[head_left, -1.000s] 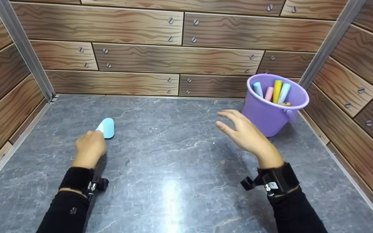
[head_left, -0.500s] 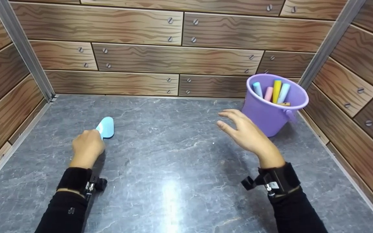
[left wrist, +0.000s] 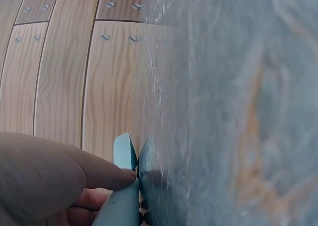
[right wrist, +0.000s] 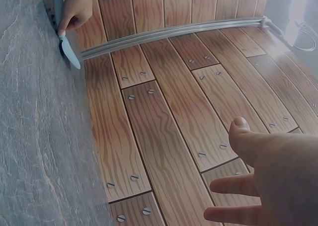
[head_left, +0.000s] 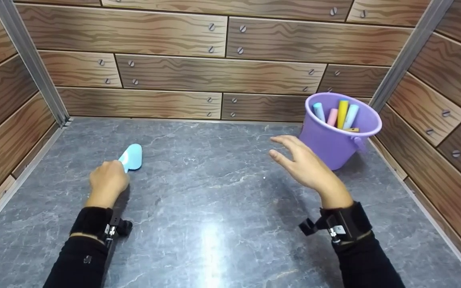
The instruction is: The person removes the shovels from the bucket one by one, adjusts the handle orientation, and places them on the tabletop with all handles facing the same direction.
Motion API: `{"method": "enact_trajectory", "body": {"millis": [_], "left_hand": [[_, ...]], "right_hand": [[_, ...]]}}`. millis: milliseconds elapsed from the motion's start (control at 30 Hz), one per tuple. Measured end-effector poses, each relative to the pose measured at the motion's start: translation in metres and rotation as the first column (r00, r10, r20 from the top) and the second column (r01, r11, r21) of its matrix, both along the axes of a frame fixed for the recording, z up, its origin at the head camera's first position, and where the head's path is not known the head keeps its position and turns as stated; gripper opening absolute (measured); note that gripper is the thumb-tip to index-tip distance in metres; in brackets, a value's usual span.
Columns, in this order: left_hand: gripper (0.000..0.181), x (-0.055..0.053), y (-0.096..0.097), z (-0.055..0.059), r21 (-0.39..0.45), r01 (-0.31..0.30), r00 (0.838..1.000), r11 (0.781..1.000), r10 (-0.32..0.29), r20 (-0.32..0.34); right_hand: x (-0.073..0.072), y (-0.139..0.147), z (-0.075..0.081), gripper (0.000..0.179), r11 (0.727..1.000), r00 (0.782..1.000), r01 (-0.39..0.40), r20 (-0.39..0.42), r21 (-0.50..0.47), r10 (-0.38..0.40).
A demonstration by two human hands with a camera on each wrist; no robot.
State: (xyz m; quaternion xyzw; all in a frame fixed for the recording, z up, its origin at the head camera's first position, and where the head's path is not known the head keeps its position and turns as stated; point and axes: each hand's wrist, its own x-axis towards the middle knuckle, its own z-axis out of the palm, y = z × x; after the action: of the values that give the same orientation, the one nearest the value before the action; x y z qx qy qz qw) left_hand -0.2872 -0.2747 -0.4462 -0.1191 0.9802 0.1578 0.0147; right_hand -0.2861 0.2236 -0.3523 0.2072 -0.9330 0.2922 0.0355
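At the left of the grey table, my left hand (head_left: 109, 181) grips the handle of a light-blue tool (head_left: 133, 156) with a flat rounded blade, like a toy shovel. Its blade points away from me and lies close to the tabletop. In the left wrist view, a finger lies along the tool (left wrist: 124, 154); the right wrist view shows the handle end (right wrist: 58, 5) sticking out behind the fist. My right hand (head_left: 303, 165) hovers over the table with fingers spread and relaxed, holding nothing. Just beyond it stands a purple bucket (head_left: 326, 146).
Several chalk-like sticks in blue, pink and yellow (head_left: 342, 114) stand in the bucket. Wood-patterned walls (head_left: 174, 72) enclose the grey marbled table (head_left: 198, 168) at the back and both sides. Metal posts (head_left: 34, 68) mark the back corners.
My left hand has shifted slightly left and turned a little, so more of the tool's neck shows. The right hand and the bucket stay practically where they were.
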Motion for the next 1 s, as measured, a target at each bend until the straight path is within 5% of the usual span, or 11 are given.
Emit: {"method": "enact_trajectory", "body": {"millis": [1000], "left_hand": [[0.043,0.0003,-0.0066,0.0032,0.044,0.009,1.0,0.999,-0.01,0.021]], "right_hand": [[-0.0034,0.0063,0.0012,0.062,1.0,1.0,0.01,0.007,0.024,-0.01]]}}
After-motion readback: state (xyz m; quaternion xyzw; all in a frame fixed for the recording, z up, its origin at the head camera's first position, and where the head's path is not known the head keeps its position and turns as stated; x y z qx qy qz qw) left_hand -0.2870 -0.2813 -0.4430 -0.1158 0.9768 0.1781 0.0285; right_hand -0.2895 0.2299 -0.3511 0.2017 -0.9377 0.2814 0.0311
